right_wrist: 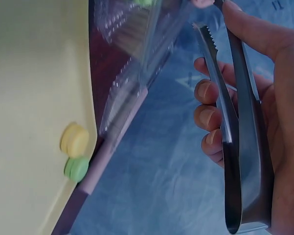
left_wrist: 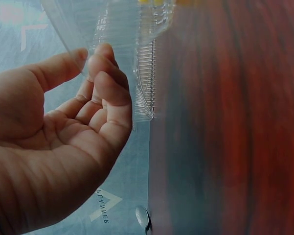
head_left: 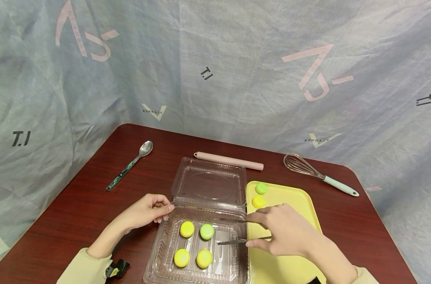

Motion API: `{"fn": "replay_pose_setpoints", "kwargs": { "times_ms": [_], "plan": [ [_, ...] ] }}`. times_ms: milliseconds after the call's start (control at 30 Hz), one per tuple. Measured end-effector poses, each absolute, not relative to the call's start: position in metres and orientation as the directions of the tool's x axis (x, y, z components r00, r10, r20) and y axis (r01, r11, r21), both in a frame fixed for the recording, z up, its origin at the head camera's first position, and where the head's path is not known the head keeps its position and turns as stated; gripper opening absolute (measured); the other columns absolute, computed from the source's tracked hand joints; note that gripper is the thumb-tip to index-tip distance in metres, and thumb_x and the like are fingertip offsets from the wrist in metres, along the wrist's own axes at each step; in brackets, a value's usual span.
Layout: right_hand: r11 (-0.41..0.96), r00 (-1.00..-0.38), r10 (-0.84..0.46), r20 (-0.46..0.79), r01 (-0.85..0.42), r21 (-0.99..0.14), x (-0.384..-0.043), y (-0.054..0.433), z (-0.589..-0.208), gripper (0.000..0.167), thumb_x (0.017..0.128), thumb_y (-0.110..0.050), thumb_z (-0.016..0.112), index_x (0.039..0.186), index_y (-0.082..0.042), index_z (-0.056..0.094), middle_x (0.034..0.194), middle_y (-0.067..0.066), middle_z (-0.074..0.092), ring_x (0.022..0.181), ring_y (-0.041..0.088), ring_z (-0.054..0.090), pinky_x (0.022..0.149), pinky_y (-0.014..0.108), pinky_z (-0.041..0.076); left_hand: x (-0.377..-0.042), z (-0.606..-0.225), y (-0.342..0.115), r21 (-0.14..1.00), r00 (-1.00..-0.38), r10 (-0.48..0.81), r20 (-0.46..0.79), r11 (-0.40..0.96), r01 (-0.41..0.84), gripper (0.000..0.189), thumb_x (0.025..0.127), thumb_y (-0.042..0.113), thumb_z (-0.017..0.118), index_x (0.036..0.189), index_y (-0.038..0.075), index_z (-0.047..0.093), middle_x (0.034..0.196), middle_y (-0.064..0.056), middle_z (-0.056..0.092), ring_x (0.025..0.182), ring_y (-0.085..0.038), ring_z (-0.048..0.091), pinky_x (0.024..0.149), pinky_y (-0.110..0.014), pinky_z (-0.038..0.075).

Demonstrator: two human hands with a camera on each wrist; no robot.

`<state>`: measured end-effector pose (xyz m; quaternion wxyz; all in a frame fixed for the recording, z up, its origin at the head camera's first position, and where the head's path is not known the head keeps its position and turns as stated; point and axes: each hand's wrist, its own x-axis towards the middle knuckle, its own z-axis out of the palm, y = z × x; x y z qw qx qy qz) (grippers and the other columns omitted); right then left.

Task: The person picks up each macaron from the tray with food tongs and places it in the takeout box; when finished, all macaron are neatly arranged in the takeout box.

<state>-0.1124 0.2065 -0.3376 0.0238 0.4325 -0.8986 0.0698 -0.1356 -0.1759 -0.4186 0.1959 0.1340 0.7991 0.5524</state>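
My left hand [head_left: 148, 211] pinches the left edge of a clear plastic clamshell box [head_left: 158, 252] near its hinge; the left wrist view shows thumb and fingertips at the clear rim. The box lies with its lid [head_left: 210, 185] folded back. In its base are three yellow macarons [head_left: 181, 258] and one green macaron [head_left: 206, 231]. My right hand [head_left: 288, 232] grips metal tongs [right_wrist: 249, 147], whose arms are spread over the box's right part with nothing between the tips. On the yellow tray [head_left: 283, 264], a green macaron [head_left: 261, 188] and a yellow macaron [head_left: 258, 201] sit at the far left corner.
A pink rolling pin [head_left: 229, 161] lies behind the box. At the back right is a whisk [head_left: 318, 173] with a pale handle. A spoon [head_left: 130, 165] with a patterned handle lies at the left. Grey cloth [head_left: 215, 79] hangs behind the dark red table [head_left: 94, 189].
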Motion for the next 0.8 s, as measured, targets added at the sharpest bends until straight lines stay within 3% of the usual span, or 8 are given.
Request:
{"fn": "replay_pose_setpoints", "kwargs": {
  "times_ms": [167, 433, 800],
  "plan": [
    [0.632, -0.637, -0.758, 0.139, -0.771, -0.083, -0.120, 0.216, -0.332, 0.038, 0.082, -0.052, 0.077, 0.104, -0.021, 0.072, 0.090, -0.018, 0.067, 0.059, -0.007, 0.044, 0.056, 0.024, 0.044, -0.135, -0.419, -0.176, 0.937, -0.887, 0.432, -0.164, 0.350, -0.002, 0.026, 0.100, 0.024, 0.063, 0.090, 0.000, 0.062, 0.071, -0.004, 0.058, 0.062, -0.014, 0.051, 0.057, -0.024, 0.043],
    [0.684, -0.678, -0.713, 0.176, -0.729, -0.035, -0.131, 0.231, -0.332, 0.042, 0.081, -0.057, 0.076, 0.103, -0.022, 0.072, 0.073, -0.024, 0.051, 0.057, -0.007, 0.039, 0.054, 0.022, 0.038, -0.135, -0.419, -0.176, 0.938, -0.886, 0.434, -0.162, 0.346, -0.002, 0.027, 0.100, 0.023, 0.063, 0.090, -0.002, 0.062, 0.071, -0.004, 0.058, 0.062, -0.014, 0.051, 0.057, -0.024, 0.043],
    [0.725, -0.715, -0.667, 0.213, -0.687, -0.036, -0.143, 0.250, -0.333, 0.042, 0.078, -0.052, 0.081, 0.103, -0.019, 0.073, 0.071, -0.024, 0.047, 0.060, -0.005, 0.040, 0.056, 0.022, 0.038, -0.135, -0.418, -0.176, 0.936, -0.886, 0.435, -0.162, 0.351, 0.001, 0.027, 0.100, 0.023, 0.063, 0.091, -0.002, 0.062, 0.071, -0.004, 0.058, 0.062, -0.014, 0.051, 0.057, -0.024, 0.043]
  ]
}}
